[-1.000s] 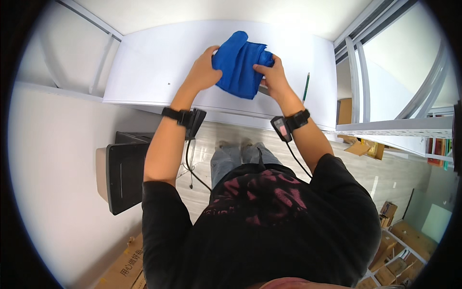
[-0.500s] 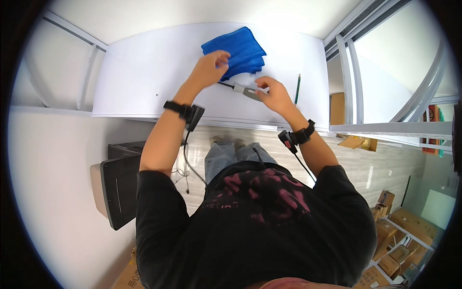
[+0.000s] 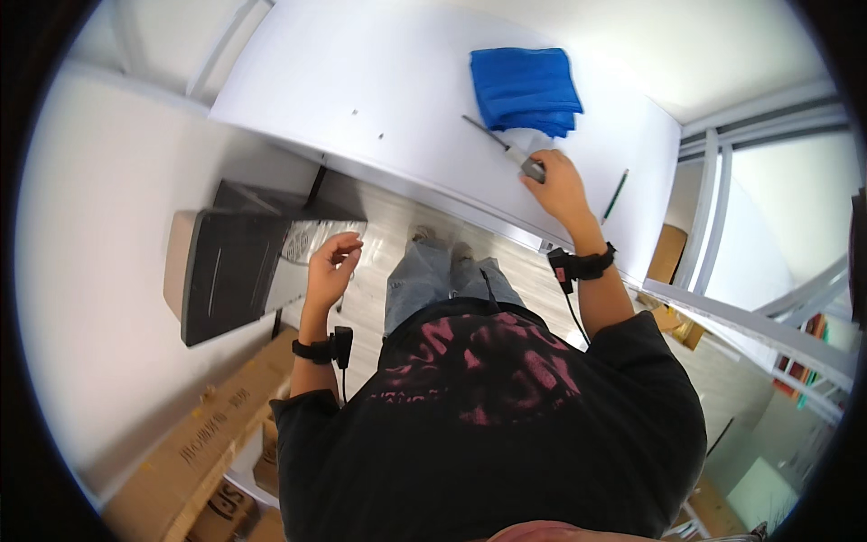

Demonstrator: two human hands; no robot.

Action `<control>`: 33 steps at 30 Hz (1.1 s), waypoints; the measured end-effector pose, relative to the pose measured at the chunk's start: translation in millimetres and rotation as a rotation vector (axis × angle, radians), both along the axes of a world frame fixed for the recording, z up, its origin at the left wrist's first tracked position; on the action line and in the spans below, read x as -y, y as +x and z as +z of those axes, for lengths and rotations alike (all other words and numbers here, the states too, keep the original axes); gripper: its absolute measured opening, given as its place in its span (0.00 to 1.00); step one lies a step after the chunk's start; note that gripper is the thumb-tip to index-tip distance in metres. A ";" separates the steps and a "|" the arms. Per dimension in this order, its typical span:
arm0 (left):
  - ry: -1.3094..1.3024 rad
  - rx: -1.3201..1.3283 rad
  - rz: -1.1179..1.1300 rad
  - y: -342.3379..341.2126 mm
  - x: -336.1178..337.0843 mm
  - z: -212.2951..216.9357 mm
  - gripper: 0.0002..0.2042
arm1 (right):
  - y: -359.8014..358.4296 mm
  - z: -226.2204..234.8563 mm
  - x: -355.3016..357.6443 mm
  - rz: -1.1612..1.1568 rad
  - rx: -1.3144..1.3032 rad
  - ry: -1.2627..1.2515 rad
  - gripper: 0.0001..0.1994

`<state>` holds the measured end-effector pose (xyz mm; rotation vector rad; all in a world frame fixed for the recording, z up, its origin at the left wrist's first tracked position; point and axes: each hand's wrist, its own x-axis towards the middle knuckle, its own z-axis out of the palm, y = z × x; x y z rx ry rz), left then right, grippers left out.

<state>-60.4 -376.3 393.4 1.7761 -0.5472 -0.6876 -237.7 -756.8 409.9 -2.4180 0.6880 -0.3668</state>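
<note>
My right hand (image 3: 560, 185) is over the table with its thumb and fingers closed round the grey handle of a screwdriver (image 3: 513, 154). The tool's thin dark shaft points away to the left, lying along the white tabletop. Just beyond it sits a folded blue cloth (image 3: 526, 88), with something pale and see-through by its near edge. My left hand (image 3: 332, 271) is off the table, past its near edge and beside a silvery item (image 3: 312, 240) at the black chair. Its fingers are loosely bent, the thumb apart, and I see nothing in them.
A green pencil (image 3: 616, 196) lies right of my right hand on the white table (image 3: 406, 81). Two tiny dark bits are on the tabletop at left. The black chair (image 3: 230, 271) stands at the left, cardboard boxes (image 3: 203, 443) below it. A metal frame (image 3: 713, 208) borders the right side.
My left hand has moved from beside the cloth down and left, off the table. My right hand has closed on the screwdriver handle. The view has turned, shifting the table's contents right.
</note>
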 end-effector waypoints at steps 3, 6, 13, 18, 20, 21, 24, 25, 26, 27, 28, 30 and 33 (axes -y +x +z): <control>-0.116 -0.127 0.207 -11.7 -6.3 2.8 0.11 | -9.3 19.2 -6.9 -0.039 -0.035 0.156 0.14; -0.136 -0.185 0.302 -16.8 -12.2 8.7 0.08 | -18.2 37.8 -28.4 -0.054 -0.021 0.360 0.15; -0.206 -0.241 0.097 -27.4 -22.3 27.4 0.05 | 41.9 70.0 -125.7 0.057 0.139 0.859 0.14; -0.244 -0.290 0.011 -34.4 -60.6 43.2 0.07 | 109.9 67.3 -228.7 0.180 0.215 1.291 0.13; -0.257 -0.305 0.065 -28.6 -97.5 47.9 0.08 | 128.6 68.5 -269.9 0.217 0.192 1.349 0.13; -0.256 -0.317 0.112 -24.5 -118.3 48.7 0.08 | 134.7 70.1 -292.0 0.229 0.178 1.379 0.13; -0.289 -0.344 0.247 -8.0 -175.1 43.7 0.10 | 148.1 61.5 -344.5 0.295 0.105 1.447 0.14; -0.308 -0.360 0.289 -2.8 -188.1 42.7 0.11 | 150.2 52.1 -357.3 0.317 0.075 1.466 0.14; -0.328 -0.376 0.327 3.2 -198.9 41.8 0.12 | 152.1 44.6 -369.8 0.323 0.022 1.488 0.14; -0.361 -0.387 0.344 8.9 -206.2 37.9 0.15 | 152.3 35.6 -380.3 0.322 -0.033 1.506 0.13; -0.395 -0.399 0.375 12.5 -210.7 36.9 0.16 | 149.9 31.6 -390.1 0.314 -0.095 1.524 0.12; -0.460 -0.425 0.425 22.5 -212.4 35.3 0.18 | 147.4 32.2 -404.7 0.338 -0.181 1.485 0.15; -0.491 -0.422 0.438 37.2 -209.2 28.7 0.18 | 138.0 29.0 -416.8 0.351 -0.228 1.447 0.19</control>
